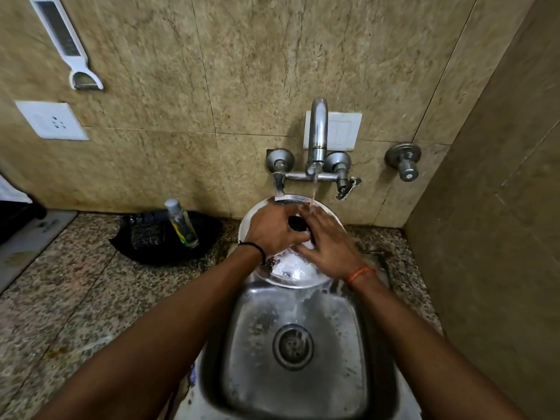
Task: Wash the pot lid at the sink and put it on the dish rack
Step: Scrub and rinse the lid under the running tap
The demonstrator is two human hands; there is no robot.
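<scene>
Currently left hand (272, 230) grips pot lid (289, 272) under tap (317, 131); right hand (331, 248) flat atop.

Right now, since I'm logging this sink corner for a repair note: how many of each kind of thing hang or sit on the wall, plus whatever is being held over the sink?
Tap spout: 1
Valve knobs: 3
Wall plates: 2
White peeler: 1
Pot lid: 1
Total: 8
</scene>
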